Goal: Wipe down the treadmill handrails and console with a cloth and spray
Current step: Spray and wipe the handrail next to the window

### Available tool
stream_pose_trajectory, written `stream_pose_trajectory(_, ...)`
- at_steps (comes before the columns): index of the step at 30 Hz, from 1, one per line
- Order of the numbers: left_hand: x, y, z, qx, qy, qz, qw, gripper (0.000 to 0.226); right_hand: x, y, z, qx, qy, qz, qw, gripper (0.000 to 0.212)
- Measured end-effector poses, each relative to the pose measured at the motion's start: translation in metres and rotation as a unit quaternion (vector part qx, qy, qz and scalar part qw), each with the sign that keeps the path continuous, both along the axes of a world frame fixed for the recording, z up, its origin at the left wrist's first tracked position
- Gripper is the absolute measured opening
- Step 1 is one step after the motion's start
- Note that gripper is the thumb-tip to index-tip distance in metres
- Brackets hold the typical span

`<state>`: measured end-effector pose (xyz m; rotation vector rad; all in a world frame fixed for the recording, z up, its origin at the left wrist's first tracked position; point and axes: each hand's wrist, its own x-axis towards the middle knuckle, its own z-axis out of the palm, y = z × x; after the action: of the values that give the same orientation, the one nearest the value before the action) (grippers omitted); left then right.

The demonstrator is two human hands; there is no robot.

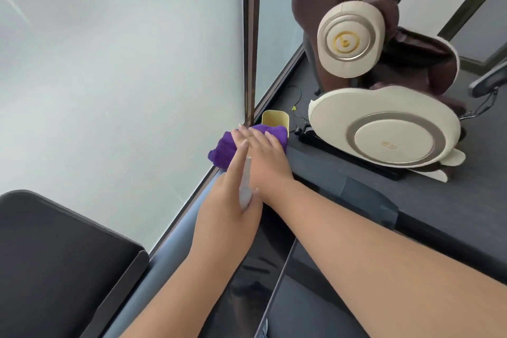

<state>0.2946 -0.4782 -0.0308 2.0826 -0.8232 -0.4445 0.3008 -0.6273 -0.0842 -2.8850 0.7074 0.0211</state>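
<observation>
The two hands meet over the far end of a grey-blue handrail (pixel 175 239) that runs diagonally beside the frosted glass wall. The right hand (pixel 264 151) lies flat, fingers straight and slightly spread, pressing down on a purple cloth (pixel 223 151) bunched on the end of that rail. The left hand (pixel 233 192) comes in from below and holds a slim pale spray bottle (pixel 245 184) in its palm, with the index finger stretched straight along it toward the cloth and the thumb beside the right wrist; the other fingers are hidden under the hand, so how tightly they close I cannot tell. The two forearms run side by side, the left one lying over the rail.

Largest in view is the frosted glass wall (pixel 109 68), filling the left and upper part, split by a dark vertical frame post (pixel 251 35). To the right stands a brown and cream massage chair (pixel 384 90) with round cream side panels, on a dark grey floor (pixel 466 214). In the lower left corner sits a black padded surface (pixel 55 255). Under the forearms lies the treadmill's dark glossy console area (pixel 255 269), with a black curved part (pixel 370 200) just beyond the right forearm. Just past the cloth, touching or nearly touching it, stands a small yellow container (pixel 275 119), open at the top. Thin black cables (pixel 297 115) trail on the floor between the container and the chair.
</observation>
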Motion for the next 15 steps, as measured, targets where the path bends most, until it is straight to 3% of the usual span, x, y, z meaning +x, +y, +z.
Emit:
stream_pose_trajectory(2, -0.005, -0.008, 0.001, -0.004, 0.007, -0.017, 1.000, 0.085, -0.023, -0.003, 0.008, 0.011, -0.002, 0.001, 1.000, 0.078)
stream_pose_trajectory(4, -0.013, -0.018, 0.004, -0.005, 0.007, -0.038, 0.999, 0.085, -0.049, -0.006, 0.013, 0.010, -0.011, 0.001, 1.000, 0.093)
stream_pose_trajectory(6, -0.026, -0.031, 0.008, -0.005, 0.003, -0.058, 0.998, 0.088, -0.076, -0.013, 0.009, 0.004, -0.019, -0.011, 1.000, 0.094)
stream_pose_trajectory(15, -0.127, -0.089, 0.011, 0.007, -0.023, -0.155, 0.988, 0.092, -0.230, -0.049, -0.003, 0.055, -0.050, -0.156, 0.985, 0.081)
